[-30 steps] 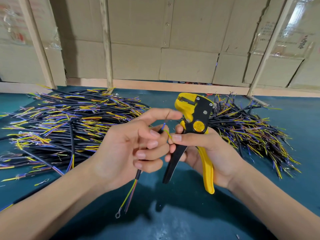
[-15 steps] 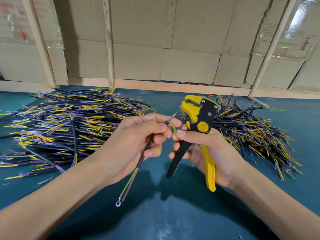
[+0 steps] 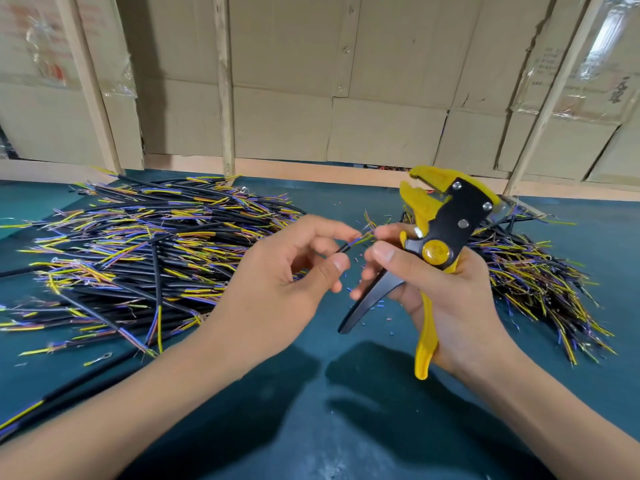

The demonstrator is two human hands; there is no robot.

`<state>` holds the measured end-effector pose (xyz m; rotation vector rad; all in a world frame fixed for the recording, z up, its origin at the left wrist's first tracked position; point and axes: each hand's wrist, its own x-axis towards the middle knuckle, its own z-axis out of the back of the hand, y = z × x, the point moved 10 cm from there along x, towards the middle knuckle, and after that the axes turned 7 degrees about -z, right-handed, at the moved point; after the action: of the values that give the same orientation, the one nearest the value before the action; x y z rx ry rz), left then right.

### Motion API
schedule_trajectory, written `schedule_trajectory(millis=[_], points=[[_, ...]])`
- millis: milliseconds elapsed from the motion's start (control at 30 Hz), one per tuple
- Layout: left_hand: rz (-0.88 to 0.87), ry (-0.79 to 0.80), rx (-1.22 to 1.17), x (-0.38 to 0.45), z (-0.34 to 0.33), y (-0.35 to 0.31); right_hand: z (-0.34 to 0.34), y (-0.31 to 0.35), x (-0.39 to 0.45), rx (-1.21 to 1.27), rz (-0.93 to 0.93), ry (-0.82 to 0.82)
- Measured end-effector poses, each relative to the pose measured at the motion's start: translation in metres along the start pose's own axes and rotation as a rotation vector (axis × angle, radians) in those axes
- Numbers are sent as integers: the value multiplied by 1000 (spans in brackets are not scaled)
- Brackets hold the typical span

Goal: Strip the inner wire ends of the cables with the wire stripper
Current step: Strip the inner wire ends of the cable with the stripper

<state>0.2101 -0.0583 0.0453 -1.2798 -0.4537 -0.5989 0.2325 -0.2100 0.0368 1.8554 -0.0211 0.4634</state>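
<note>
Left hand: pinches one black cable near its end, between index fingertip and thumb; other fingers loosely curled. Rest of that cable is hidden behind the hand.
Cable end: fanned inner wires, blue, yellow and a paler one, point right toward the right hand's index fingertip and seem to touch it. Too small to tell if the tips are bare.
Right hand: wrapped around the wire stripper, held upright, head up and tilted left. Thumb lies across the front by the yellow pivot disc; fingers wrap the yellow handle.
Stripper handles: spread apart. Black one sticks down-left free of the palm, yellow one runs down along the palm.
Stripper jaws: yellow, parted, nothing between them. They sit above and right of the wire ends, not touching.
Left pile: big heap of black cables with yellow/blue/purple ends, on the teal surface left of the hands.
Right pile: smaller heap behind and right of the right hand.
Scraps: small bits of coloured insulation scattered on the surface under and between the hands.
Backdrop: cardboard boxes behind wooden uprights along the far edge.
</note>
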Motion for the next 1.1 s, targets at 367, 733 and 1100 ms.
schedule_trajectory(millis=[367,733,1100], points=[[175,-40,-324,-6,-14,14,14,10,-2,-161,54,-141],[141,-4,-389,0,-14,7,-1,10,-4,-139,40,-52],[276,-228,-576,-7,-11,24,-11,-10,-2,-28,-56,10]])
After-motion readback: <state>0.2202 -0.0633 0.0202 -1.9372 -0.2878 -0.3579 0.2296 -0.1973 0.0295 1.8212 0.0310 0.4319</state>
